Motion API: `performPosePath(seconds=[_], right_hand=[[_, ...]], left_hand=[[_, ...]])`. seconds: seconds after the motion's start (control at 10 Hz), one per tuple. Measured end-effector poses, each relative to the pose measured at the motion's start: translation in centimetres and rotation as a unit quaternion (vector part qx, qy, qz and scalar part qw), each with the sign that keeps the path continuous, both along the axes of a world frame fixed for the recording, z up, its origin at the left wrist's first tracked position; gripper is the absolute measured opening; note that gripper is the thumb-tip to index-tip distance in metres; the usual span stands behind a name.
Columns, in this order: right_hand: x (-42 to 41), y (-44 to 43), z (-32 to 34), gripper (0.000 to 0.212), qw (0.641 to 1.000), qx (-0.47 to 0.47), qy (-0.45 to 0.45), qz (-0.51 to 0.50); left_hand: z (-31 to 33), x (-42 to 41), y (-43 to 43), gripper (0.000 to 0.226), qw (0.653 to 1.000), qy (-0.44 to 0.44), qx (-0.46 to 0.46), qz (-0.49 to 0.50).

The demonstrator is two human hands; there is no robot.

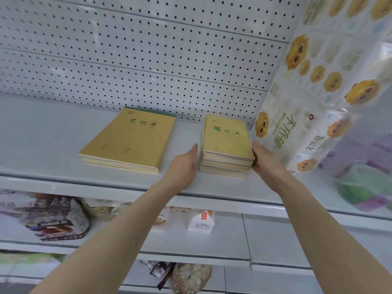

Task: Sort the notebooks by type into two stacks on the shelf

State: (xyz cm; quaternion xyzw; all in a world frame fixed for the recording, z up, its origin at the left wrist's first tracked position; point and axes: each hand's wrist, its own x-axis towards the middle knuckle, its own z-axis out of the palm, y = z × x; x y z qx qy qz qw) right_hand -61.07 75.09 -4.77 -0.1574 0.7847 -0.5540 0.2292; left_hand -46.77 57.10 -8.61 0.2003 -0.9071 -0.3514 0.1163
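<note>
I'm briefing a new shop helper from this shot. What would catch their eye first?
Two stacks of yellow notebooks sit on the grey shelf: a large-format stack on the left and a taller small-format stack on the right. The left hand and right hand flank the small-format stack, the right one touching its side. A tissue pack printed with yellow owl faces fills the far right.

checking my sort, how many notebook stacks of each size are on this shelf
large-notebook stack: 1
small-notebook stack: 1
total: 2 stacks
</note>
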Motion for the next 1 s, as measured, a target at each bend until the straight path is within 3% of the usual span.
performPosePath(seconds=[0.1, 0.3, 0.4, 0.5, 0.7, 0.8, 0.9, 1.0], right_hand=[[-2.4, -1.8, 1.6, 0.034, 0.998, -0.007, -0.034, -0.056], [-4.7, -6.0, 2.9, 0.031, 0.989, 0.027, -0.118, -0.085], [-6.0, -6.3, 2.0, 0.027, 0.987, 0.041, -0.131, -0.087], [-6.3, -6.1, 1.5, 0.023, 0.987, 0.038, -0.131, -0.082], [-6.3, -6.3, 1.6, 0.023, 0.987, 0.038, -0.141, -0.073], [-6.3, -6.1, 1.9, 0.026, 0.988, 0.06, -0.128, -0.068], [-6.0, -6.0, 2.5, 0.037, 0.992, 0.098, -0.057, -0.047], [-4.7, -5.3, 3.9, 0.051, 0.975, 0.171, 0.131, -0.055]], left_hand=[[2.0, -1.9, -2.1, 0.051, 0.984, 0.052, 0.168, 0.019], [2.3, -8.3, -4.2, 0.077, 0.922, 0.005, 0.388, 0.017], [-0.5, -10.9, -5.2, 0.096, 0.894, -0.003, 0.448, -0.014], [0.5, -10.5, -4.4, 0.072, 0.886, 0.008, 0.464, -0.02], [-1.0, -11.2, -5.2, 0.086, 0.883, 0.004, 0.468, -0.039], [0.0, -10.6, -4.7, 0.068, 0.907, 0.022, 0.421, -0.01], [1.4, -9.3, -4.6, 0.059, 0.951, 0.014, 0.308, 0.01], [3.7, -6.4, -4.9, 0.055, 0.987, 0.03, 0.151, 0.051]])
